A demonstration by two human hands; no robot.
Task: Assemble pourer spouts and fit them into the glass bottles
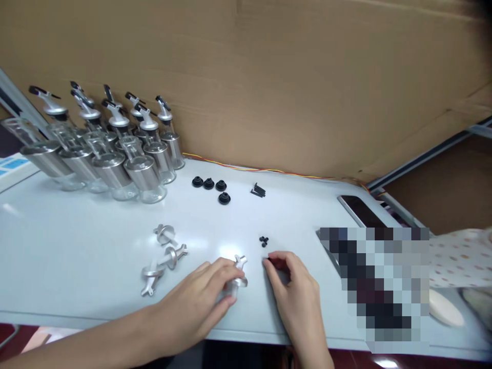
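My left hand (200,302) grips a silver metal pourer spout (239,274) near the front edge of the white table (77,241). My right hand (295,297) sits just right of it, fingertips pinched on a tiny black part (268,262) that is mostly hidden. Three loose silver spouts (163,253) lie to the left of my left hand. A few small black bits (263,241) lie just beyond my right hand.
Several glass-and-steel dispenser bottles (111,154) with spouts stand at the back left. Black rubber stoppers (211,187) and black screws (258,191) lie mid-table. A phone (359,210) lies at right, a cardboard wall (269,77) behind.
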